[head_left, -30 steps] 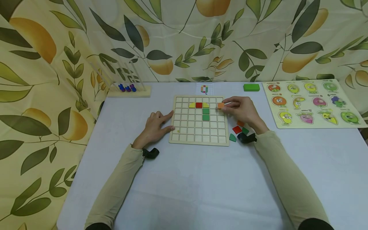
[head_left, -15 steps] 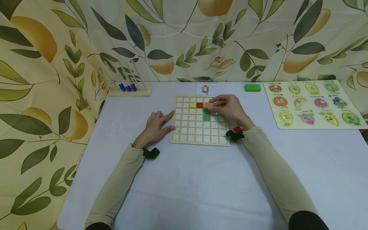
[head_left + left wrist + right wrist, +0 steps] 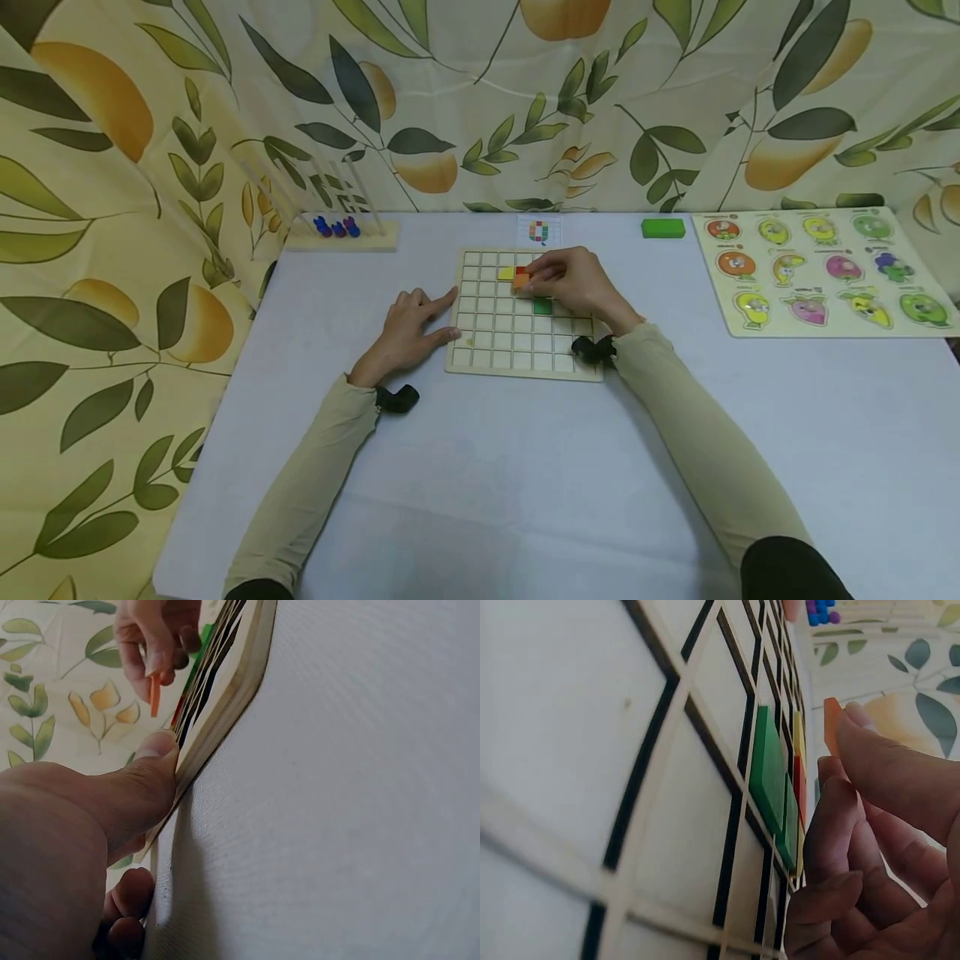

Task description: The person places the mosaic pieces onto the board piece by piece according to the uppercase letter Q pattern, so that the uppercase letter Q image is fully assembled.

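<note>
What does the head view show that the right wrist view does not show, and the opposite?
Only the head view: the fruit-picture board and the left sleeve.
Only the right wrist view: a second green tile, apparently hidden from the head camera by the right hand.
Both: that hand pinching an orange tile, the gridded board, one green tile, a red tile.

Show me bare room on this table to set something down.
Free: the white tabletop between left sleeve and right sleeve, in front of the grid board; right of the right sleeve, in front of the fruit board. Crowded: the grid board's far part, where the right hand pinches an orange tile near other tiles.
</note>
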Demonstrator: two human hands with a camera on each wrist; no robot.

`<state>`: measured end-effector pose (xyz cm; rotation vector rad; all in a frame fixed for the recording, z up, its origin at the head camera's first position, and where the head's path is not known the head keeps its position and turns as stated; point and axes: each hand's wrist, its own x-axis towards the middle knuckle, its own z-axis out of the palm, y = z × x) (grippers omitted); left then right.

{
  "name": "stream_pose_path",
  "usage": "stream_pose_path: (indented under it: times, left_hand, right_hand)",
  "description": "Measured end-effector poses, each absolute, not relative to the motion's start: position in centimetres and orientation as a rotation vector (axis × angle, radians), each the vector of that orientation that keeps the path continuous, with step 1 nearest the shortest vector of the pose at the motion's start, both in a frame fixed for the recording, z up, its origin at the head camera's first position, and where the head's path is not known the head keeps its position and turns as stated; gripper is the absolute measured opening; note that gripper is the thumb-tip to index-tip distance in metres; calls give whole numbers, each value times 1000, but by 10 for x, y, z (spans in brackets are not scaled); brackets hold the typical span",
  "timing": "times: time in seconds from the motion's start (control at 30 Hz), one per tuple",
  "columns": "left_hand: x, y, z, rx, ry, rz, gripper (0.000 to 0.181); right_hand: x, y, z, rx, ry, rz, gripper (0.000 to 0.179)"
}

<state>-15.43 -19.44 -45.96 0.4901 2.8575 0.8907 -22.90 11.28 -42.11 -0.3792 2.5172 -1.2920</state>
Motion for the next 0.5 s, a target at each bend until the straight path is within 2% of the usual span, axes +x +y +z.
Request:
stream_pose_path:
  times: [0.5]
  left_hand:
    - [-154, -193, -458, 465, 2845, 881, 72]
  right_hand:
    - [-233, 93, -423, -529, 2578, -1187, 27]
